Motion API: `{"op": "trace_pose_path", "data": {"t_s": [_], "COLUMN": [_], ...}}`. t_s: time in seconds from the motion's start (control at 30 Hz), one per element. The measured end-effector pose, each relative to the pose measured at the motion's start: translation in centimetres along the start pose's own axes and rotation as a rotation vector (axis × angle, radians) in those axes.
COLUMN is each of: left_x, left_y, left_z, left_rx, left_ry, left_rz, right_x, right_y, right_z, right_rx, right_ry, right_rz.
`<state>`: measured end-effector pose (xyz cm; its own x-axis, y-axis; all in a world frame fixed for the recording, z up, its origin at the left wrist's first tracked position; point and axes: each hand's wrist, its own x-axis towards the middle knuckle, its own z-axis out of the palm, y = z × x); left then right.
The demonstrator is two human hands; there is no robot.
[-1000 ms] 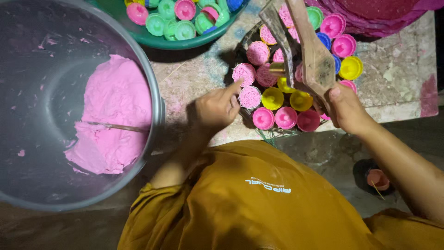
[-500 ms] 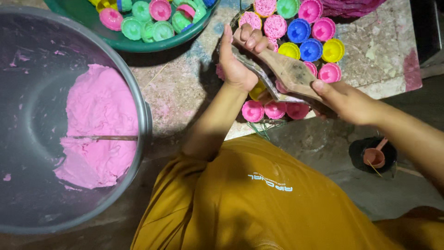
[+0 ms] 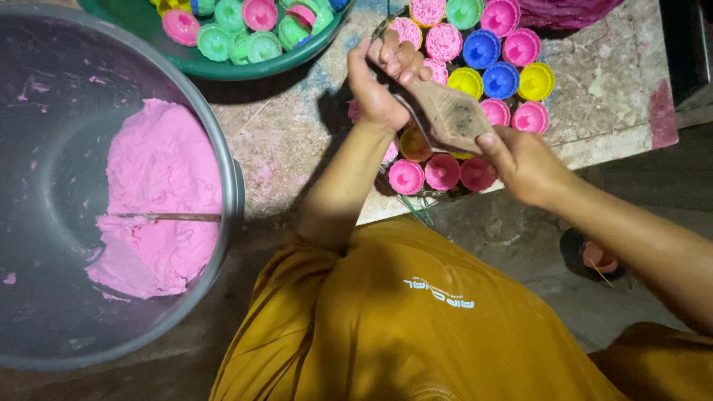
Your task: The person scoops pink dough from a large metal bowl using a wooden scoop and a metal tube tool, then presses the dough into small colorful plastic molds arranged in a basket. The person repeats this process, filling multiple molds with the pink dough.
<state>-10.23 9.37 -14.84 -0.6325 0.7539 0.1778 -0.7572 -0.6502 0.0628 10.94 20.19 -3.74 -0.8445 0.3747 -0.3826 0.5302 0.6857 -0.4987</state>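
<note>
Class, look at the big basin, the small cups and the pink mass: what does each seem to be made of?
Basin: likely metal, dull grey with a thin rolled rim.
Cups: probably plastic, bright glossy colours, fluted walls.
Pink mass: soft dough or paste, matte, smeared and holding ridges.

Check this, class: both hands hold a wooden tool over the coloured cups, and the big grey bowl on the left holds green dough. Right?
Not quite. The head view shows the dough in the grey bowl is pink, not green. Both hands, left hand and right hand, do hold the wooden tool over the coloured cups.
</note>
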Motion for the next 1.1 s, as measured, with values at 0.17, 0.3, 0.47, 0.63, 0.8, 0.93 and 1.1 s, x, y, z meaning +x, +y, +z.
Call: {"op": "trace_pose_path", "data": {"t_s": [0.17,0.3,0.47,0.63,0.8,0.93,1.1], "left_x": [-0.9,-0.4,1.2,0.3,0.6,1.9,0.2], "left_y": [0.3,-1.3,-0.9,-0.2,-2.0,-1.7,1.1], "left_z": [-0.4,-0.7,-0.3,-0.1,0.3,2.0,2.3], "left_rx": [0.034,-0.053,-0.042,0.037,0.011,0.021,0.194], "left_ry": [0.121,0.17,0.13,0.228,0.314,0.159,0.374], "left_rz": [0.011,0.013,0.037,0.041,0.069,0.077,-0.234], "right_x": [0.0,-0.4,0.3,0.3,0.1,1.1,0.4], "right_y": [0.5,0.8,0.1,0.4,2.2,3.1,4.6], "right_z": [1.0,-0.5,-0.7,0.9,0.0,-0.3,0.2], "right_rx": [0.051,0.002,-0.064,0.037,-0.076,-0.094,0.208], "right_ry": [-0.059,-0.084,0.01,0.014,0.004,0.119,0.083], "right_rz": [-0.036,0.043,-0.006,-0.048,-0.002,-0.113,-0.126]}}
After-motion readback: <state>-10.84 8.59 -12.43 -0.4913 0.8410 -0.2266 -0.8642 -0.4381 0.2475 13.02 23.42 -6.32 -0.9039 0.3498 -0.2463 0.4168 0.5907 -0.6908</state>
